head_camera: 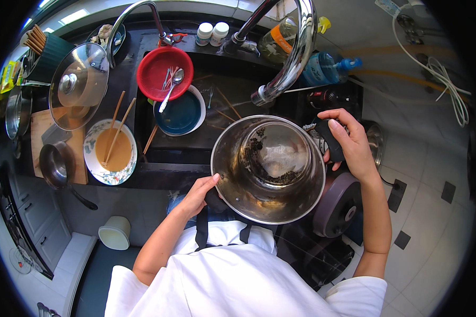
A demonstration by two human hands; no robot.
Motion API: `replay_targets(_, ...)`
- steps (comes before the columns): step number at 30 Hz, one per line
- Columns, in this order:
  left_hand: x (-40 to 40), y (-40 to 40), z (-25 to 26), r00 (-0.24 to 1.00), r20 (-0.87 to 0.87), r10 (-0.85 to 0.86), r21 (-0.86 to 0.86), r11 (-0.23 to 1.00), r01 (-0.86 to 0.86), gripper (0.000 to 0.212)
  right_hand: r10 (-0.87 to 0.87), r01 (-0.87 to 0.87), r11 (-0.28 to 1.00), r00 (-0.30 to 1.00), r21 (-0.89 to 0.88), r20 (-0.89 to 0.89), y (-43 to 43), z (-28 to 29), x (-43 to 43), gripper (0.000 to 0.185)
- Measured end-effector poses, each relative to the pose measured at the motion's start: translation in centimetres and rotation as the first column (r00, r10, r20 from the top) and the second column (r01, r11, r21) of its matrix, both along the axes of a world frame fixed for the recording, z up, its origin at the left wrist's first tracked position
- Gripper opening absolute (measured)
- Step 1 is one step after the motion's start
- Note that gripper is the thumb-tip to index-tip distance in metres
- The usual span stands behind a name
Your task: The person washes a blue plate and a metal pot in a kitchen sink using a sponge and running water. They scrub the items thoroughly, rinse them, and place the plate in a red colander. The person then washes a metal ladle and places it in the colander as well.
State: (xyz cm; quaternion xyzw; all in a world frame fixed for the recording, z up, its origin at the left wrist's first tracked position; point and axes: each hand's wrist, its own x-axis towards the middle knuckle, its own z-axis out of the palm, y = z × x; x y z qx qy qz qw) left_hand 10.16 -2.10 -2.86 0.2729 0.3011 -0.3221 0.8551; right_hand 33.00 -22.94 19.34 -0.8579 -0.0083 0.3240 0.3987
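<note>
A deep stainless steel pot (279,158), its bottom partly blackened with burnt residue, is tilted towards me in front of the sink. My left hand (200,196) grips its dark handle at the left rim, thumb on the edge. On the pot's right, my right hand (347,144) is closed around the other black handle. Chopsticks (229,103) and a small fork lie in the dark sink (174,156). Beyond the pot's left rim, a red plastic basket (146,75) holding a spoon (170,89) and forks rests over a blue bowl (180,115). A chrome faucet (297,55) arches above the pot.
At left stand a floral bowl (130,166) of orange-brown liquid with chopsticks, a glass lid (79,89), and a small saucepan (57,166) over a wooden board (37,134). Bottles (321,71) stand at back right. A purple-rimmed round appliance (337,206) is near my right forearm.
</note>
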Motion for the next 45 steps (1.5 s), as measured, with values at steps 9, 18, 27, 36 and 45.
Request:
replay_targets(9,0.6,-0.5,1.5,0.990,0.122,-0.072,0.196,0.979,0.047,0.039,-0.006,0.004,0.999,0.999,-0.042,-0.034,0.9,-0.3,0.8,0.029)
replay_targets(18,0.4,0.2,-3.1,0.997,-0.035,-0.076,0.111,0.991,0.079,0.009,0.040,-0.062,0.994,0.971,-0.088,-0.235,1.1,-5.0,5.8,0.049)
replay_targets(27,1.7,0.7,-2.7,0.995,-0.099,-0.034,0.174,0.983,0.051,0.009,0.303,-0.224,0.891,0.941,-0.395,0.149,2.0,-14.7,15.6,0.046)
replay_targets(36,4.4,1.6,-3.2,0.999,-0.053,0.001,0.232,0.973,0.012,0.010,0.612,-0.331,0.623,0.771,-0.709,0.178,10.8,-19.9,17.6,0.045)
replay_targets(45,5.2,2.9,-4.8,0.998,0.062,-0.018,0.241,0.971,0.003,0.012,0.610,-0.176,0.732,0.599,-0.658,0.518,10.1,-15.5,14.8,0.017)
